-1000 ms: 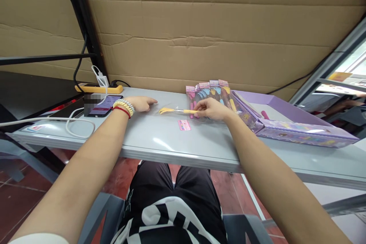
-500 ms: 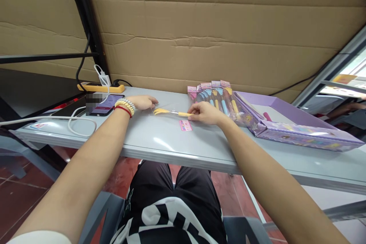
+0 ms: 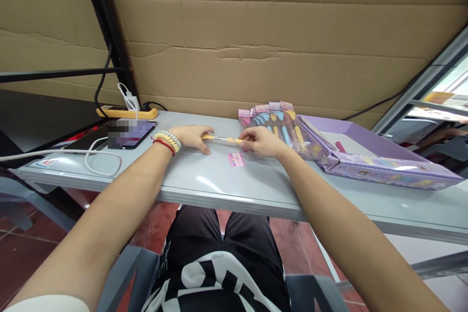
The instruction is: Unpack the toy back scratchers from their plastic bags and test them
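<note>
A yellow back scratcher (image 3: 234,141) with a metal middle section lies across the grey tabletop, with clear plastic film around it. My left hand (image 3: 192,137) is curled over its claw end, thumb and fingers on either side, hiding that end. The tip of the handle is pinched between the thumb and fingers of my right hand (image 3: 261,141). Just below the back scratcher lies a small pink printed card (image 3: 236,159), flat on the table. Behind my right hand are several packaged back scratchers (image 3: 281,124) in pink, blue and yellow, each topped with a pink or purple header.
An open purple box (image 3: 387,170) stands at the right, with a pink piece (image 3: 340,147) inside. On the left are a phone (image 3: 141,135), a white cable (image 3: 98,152) and a yellow power strip (image 3: 146,114). Cardboard (image 3: 256,29) walls off the back.
My left hand has moved right, from beside the claw end to over it, covering it. My right hand has stayed at the handle end.
</note>
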`<state>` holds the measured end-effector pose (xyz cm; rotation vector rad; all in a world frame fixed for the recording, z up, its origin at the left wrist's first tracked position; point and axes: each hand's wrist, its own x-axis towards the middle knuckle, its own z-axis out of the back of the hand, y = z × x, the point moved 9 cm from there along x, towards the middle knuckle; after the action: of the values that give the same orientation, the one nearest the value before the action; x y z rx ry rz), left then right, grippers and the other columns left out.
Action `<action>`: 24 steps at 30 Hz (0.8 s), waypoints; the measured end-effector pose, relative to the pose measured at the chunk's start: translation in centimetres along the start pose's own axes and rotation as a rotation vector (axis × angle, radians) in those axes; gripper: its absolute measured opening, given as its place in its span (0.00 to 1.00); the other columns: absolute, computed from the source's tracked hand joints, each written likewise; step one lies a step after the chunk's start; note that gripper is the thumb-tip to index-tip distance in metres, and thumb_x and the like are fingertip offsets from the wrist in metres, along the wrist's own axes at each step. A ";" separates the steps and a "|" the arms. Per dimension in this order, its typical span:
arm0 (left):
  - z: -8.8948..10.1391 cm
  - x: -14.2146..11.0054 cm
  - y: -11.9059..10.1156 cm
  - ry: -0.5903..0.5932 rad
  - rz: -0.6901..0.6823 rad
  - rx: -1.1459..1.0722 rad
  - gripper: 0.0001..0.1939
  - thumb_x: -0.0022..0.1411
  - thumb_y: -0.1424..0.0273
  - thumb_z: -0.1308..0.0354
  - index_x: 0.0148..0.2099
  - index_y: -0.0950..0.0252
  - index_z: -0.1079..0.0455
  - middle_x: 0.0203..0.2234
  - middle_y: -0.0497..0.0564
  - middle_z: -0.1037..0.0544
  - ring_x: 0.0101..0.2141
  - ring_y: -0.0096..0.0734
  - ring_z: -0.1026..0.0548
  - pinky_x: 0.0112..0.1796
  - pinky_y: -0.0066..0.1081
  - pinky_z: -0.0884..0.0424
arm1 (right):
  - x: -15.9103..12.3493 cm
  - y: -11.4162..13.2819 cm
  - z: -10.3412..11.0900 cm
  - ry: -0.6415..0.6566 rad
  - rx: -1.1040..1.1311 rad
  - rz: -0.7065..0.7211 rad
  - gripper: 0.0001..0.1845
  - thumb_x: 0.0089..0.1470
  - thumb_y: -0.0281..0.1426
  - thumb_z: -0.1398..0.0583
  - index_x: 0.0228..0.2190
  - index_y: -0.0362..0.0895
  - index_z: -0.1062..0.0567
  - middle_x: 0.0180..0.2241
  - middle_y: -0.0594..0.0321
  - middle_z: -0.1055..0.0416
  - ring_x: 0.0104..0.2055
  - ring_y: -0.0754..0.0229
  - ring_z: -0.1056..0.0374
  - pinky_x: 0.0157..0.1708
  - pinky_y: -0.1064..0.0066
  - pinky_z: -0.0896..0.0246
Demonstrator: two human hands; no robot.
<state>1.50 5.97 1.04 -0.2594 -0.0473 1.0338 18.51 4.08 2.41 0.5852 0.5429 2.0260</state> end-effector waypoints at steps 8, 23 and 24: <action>1.1 0.1 -2.3 -0.205 -0.071 0.116 0.24 0.47 0.70 0.48 0.49 0.62 0.32 0.37 0.52 0.23 0.37 0.39 0.26 0.35 0.31 0.33 | -0.4 1.1 0.6 -0.054 0.163 0.015 0.08 0.47 0.32 0.39 0.32 0.40 0.27 0.21 0.64 0.29 0.21 0.66 0.36 0.23 0.73 0.43; 1.6 0.0 -5.6 -0.452 -0.168 0.294 0.10 0.52 0.75 0.51 0.38 0.63 0.33 0.35 0.53 0.23 0.36 0.39 0.26 0.38 0.36 0.37 | -0.8 3.1 1.3 -0.287 0.055 0.156 0.20 0.42 0.28 0.42 0.41 0.42 0.31 0.41 0.57 0.32 0.27 0.66 0.36 0.27 0.72 0.41; 1.7 0.0 -5.8 -0.471 -0.165 0.303 0.09 0.53 0.75 0.51 0.38 0.63 0.34 0.35 0.54 0.23 0.36 0.39 0.26 0.39 0.37 0.37 | -0.8 3.3 1.3 -0.298 0.053 0.159 0.20 0.41 0.27 0.42 0.41 0.42 0.31 0.41 0.57 0.31 0.27 0.66 0.36 0.27 0.71 0.41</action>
<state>6.07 3.49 4.01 0.2636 -0.3292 0.9049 17.48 2.05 5.21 0.9699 0.3808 2.0267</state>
